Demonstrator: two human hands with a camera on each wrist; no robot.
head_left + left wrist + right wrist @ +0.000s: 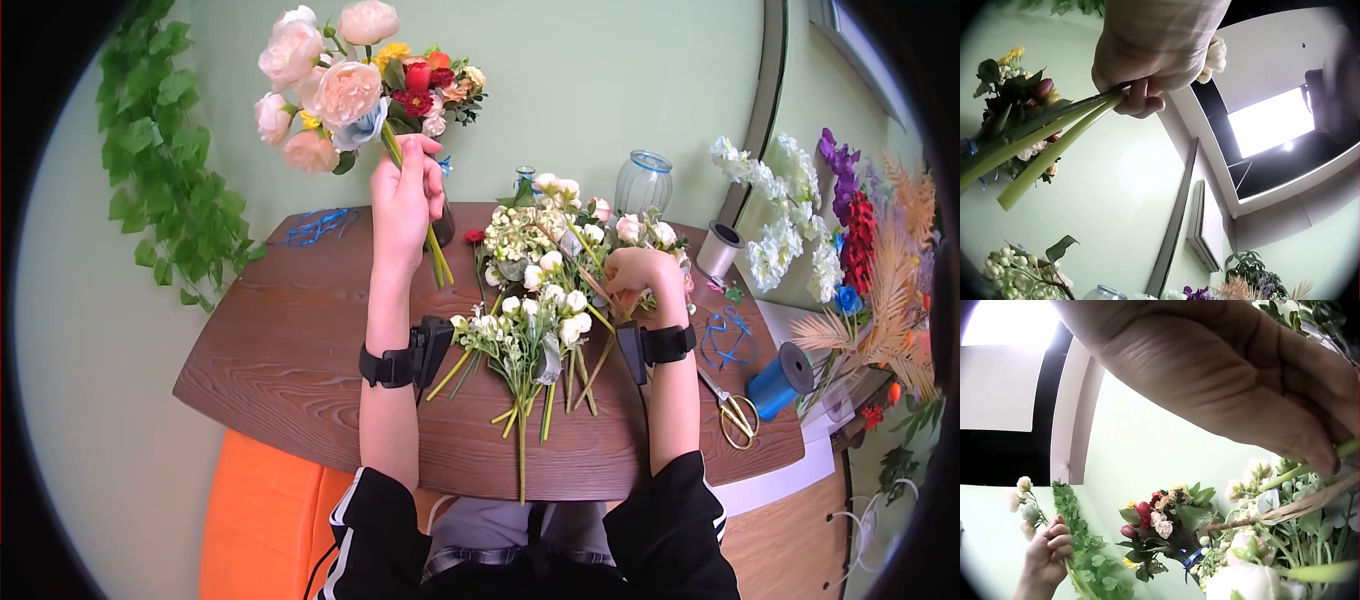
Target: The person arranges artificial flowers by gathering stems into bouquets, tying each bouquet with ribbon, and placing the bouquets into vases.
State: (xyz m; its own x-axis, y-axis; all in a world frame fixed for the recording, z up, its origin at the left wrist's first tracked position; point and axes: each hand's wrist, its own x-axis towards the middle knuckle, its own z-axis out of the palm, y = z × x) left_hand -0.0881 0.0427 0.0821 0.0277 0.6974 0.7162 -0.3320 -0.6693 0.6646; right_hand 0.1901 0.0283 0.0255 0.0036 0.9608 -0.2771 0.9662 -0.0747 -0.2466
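My left hand (405,205) is raised over the table's left half and grips the green stems of a bunch of pale pink flowers (347,92), heads up, with a light blue bloom among them. In the left wrist view the stems (1041,172) stick out below the curled fingers. My right hand (642,275) is low among a pile of white flowers (552,265) on the right side of the table. Its thumb and fingers pinch a green stem (1347,447), seen in the right wrist view. The head of that stem is hidden in the pile.
Behind my left hand stands a vase of red and orange flowers (415,100). A glass vase (643,183), white spool (719,252), blue ribbon spool (780,381) and scissors (736,412) lie along the right. Blue ribbon (318,228) lies at the far left of the brown table (290,320).
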